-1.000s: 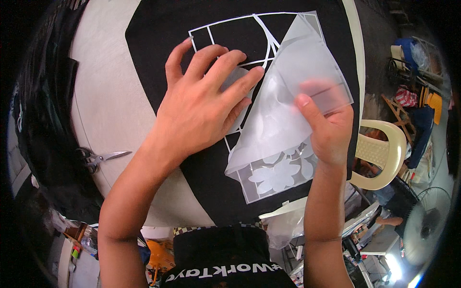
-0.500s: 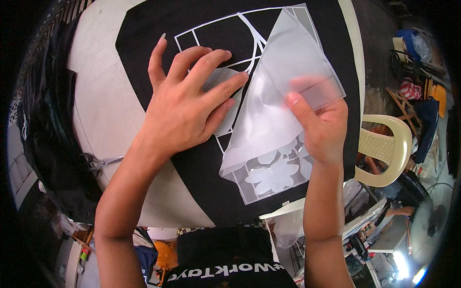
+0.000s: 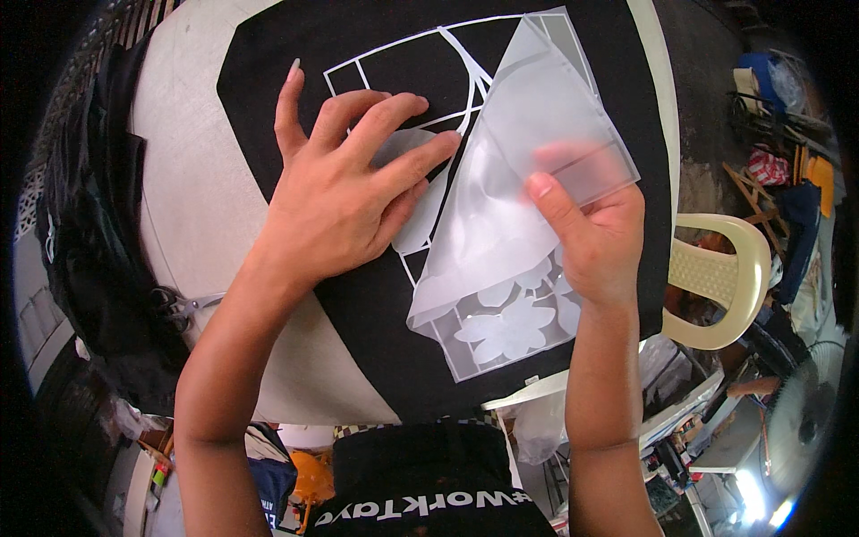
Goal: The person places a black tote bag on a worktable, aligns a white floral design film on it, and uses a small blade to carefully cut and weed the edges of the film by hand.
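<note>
Black cloth [image 3: 259,63] lies spread out, bearing a white line-and-flower design [image 3: 403,42]. A translucent film [image 3: 501,179] is partly lifted and folded back over the design's right side. My right hand [image 3: 601,237] pinches its raised right-hand part between thumb and fingers, which show blurred through the film. Fingers spread, my left hand [image 3: 344,183] rests on the cloth and design just left of the fold, covering part of a grey-white shape. Below the fold, white flower shapes [image 3: 506,333] show on the lower part of the film.
The cloth covers much of a pale table [image 3: 192,134]. Scissors [image 3: 186,307] lie at its left edge, beside heaped dark fabric [image 3: 94,233]. To the right stand a cream plastic chair [image 3: 747,286] and a fan [image 3: 810,421]. An orange object [image 3: 311,479] is below the table edge.
The held part of the film and my right hand have shifted very slightly left. My left hand stays nearly in place, its fingers still spread.
</note>
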A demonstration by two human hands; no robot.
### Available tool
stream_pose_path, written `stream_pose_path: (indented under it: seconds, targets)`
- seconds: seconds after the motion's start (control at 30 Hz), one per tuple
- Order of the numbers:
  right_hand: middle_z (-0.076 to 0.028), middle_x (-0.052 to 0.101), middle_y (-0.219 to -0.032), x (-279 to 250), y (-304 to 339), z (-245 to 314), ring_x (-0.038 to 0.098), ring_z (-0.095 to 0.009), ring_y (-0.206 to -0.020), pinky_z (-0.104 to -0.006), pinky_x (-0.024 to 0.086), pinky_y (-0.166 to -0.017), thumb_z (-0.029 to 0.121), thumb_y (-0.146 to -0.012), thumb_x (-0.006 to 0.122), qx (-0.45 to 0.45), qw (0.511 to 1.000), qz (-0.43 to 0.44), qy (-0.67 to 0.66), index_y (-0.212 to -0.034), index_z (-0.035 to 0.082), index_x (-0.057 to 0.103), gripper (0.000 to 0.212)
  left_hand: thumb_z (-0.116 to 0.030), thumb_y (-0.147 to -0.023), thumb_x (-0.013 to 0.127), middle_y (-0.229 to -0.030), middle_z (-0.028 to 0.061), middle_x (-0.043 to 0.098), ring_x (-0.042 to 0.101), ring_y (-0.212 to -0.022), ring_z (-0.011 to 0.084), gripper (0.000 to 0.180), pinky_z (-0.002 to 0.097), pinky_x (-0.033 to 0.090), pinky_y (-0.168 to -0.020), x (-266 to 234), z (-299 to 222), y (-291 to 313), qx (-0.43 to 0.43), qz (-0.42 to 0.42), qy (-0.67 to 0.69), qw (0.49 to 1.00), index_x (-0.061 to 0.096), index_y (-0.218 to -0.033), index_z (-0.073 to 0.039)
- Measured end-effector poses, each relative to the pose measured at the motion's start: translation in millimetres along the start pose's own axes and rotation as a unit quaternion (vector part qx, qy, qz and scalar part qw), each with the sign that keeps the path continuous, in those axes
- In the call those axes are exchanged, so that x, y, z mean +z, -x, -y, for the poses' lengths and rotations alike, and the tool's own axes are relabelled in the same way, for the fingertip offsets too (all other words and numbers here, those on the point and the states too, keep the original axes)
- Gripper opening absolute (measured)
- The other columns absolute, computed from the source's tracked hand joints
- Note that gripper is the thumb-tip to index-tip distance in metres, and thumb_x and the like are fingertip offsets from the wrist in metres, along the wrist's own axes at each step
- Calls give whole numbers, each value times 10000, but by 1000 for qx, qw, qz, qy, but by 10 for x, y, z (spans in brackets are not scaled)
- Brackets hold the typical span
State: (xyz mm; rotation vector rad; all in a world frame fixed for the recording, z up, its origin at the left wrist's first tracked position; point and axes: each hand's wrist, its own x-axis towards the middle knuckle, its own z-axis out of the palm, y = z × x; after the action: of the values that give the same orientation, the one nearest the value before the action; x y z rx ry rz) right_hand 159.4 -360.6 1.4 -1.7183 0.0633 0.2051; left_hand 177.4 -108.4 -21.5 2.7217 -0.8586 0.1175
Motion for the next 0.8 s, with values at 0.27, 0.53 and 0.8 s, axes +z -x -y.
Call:
stream_pose_path:
  seconds: [0.27, 0.53, 0.8]
  targets:
    - [-57, 713, -964, 40, 10, 8, 660, -102, -852, -254, 526, -748, 71, -950, 745, 2, 999, -22, -32, -1107, 8, 702, 174, -199, -946, 638, -1384, -3, 605, 504, -1340, 224, 433, 599, -45, -1269, -2, -12, -14, -23, -6, 22, 999, 689, -1352, -340]
    - [-56, 715, -976, 62, 11, -23, 661, -103, -861, -248, 518, -758, 90, -964, 738, -1, 1000, -19, -11, -1127, 11, 698, 185, -244, -972, 621, -1401, -7, 599, 487, -1362, 227, 436, 625, -66, -1266, 30, -26, 4, -14, 6, -8, 1000, 664, -1383, -383]
    - [-79, 720, -1014, -125, 54, -195, 675, -140, -945, -292, 527, -892, 81, -1002, 683, -83, 986, -44, -137, -1137, -16, 674, 167, -297, -888, 740, -1382, 4, 614, 538, -1321, 231, 455, 644, -29, -1273, 105, 77, 65, -18, -33, 30, 999, 694, -1338, -345]
